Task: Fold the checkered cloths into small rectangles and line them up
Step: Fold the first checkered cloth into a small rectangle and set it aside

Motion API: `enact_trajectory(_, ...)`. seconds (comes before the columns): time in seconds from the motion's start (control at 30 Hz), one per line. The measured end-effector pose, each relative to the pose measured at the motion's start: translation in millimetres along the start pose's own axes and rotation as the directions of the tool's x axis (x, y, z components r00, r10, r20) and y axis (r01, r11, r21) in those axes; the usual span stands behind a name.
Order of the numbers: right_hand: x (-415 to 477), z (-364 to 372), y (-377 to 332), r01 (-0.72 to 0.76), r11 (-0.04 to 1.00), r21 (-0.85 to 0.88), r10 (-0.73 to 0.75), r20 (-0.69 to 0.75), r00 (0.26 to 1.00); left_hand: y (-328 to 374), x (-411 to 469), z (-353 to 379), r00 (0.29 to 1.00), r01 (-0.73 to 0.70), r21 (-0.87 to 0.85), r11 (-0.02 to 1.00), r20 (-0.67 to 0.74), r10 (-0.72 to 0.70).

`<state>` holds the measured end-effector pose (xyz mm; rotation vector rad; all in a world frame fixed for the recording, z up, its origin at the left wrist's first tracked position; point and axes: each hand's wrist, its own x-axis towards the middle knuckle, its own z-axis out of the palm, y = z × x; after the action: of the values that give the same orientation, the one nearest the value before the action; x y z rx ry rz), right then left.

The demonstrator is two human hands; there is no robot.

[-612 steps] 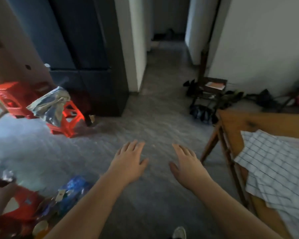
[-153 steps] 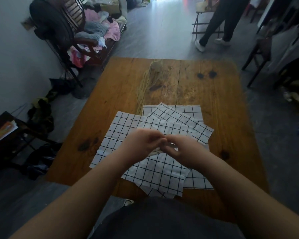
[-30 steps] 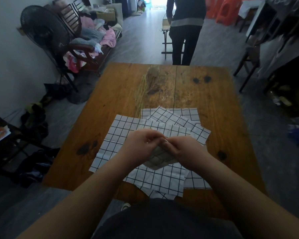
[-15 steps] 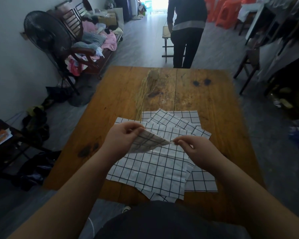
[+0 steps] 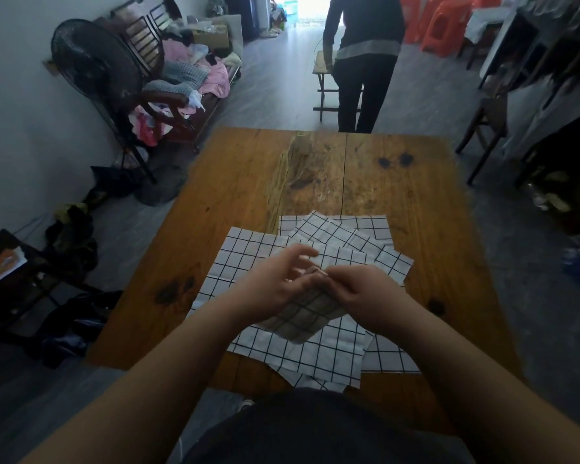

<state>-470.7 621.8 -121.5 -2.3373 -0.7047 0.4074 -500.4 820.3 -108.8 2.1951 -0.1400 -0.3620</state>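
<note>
Both hands met over the pile: the left hand point(image 5: 275, 284) held the half-folded cloth point(image 5: 303, 318) from the side, some fingers lifted, while the right hand point(image 5: 360, 291) pinched its top edge. The risk here: limp fabric could slip that pinch and spring open, or land skewed. White with a thin dark grid, it sagged, shadowed, above the loose cloths point(image 5: 318, 353) fanned on the wooden table point(image 5: 248, 182)
</note>
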Motion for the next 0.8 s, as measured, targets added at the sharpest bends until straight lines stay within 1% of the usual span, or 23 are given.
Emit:
enact_trajectory(0.03, -1, -2, 1, -0.002, 1.000, 0.012, 0.002, 0.000, 1.000, 1, 0, -1, 0.998, -0.012, 0.034, 0.999, 0.057, 0.010)
enact_trajectory(0.07, -1, -4, 2, -0.006, 1.000, 0.021, 0.007, -0.006, 1.000, 3, 0, -1, 0.996, -0.030, 0.067, 0.997, 0.084, 0.024)
enact_trajectory(0.13, -2, -5, 5, -0.009, 0.999, 0.042, 0.010, -0.039, 0.999, 7, 2, 1, 0.996, -0.052, 0.079, 0.996, 0.079, 0.046)
enact_trajectory(0.23, -2, -7, 8, -0.002, 0.996, 0.091, 0.011, -0.104, 0.995, 5, 5, 9, 0.997, -0.043, 0.054, 0.998, 0.058, 0.040)
enact_trajectory(0.37, -4, -11, 11, -0.027, 0.991, 0.129, 0.043, -0.119, 0.992, -7, 5, 15, 0.997, -0.028, 0.001, 1.000, 0.067, 0.028)
enact_trajectory(0.57, -6, -26, 20, -0.057, 0.928, 0.368, 0.142, -0.209, 0.968, -19, -7, 18, 0.995, 0.019, -0.090, 0.996, 0.101, -0.010)
enact_trajectory(0.8, -7, -38, 25, -0.095, 0.927, 0.363, 0.182, -0.215, 0.959, -42, -11, 7, 0.998, 0.046, -0.122, 0.991, 0.037, -0.042)
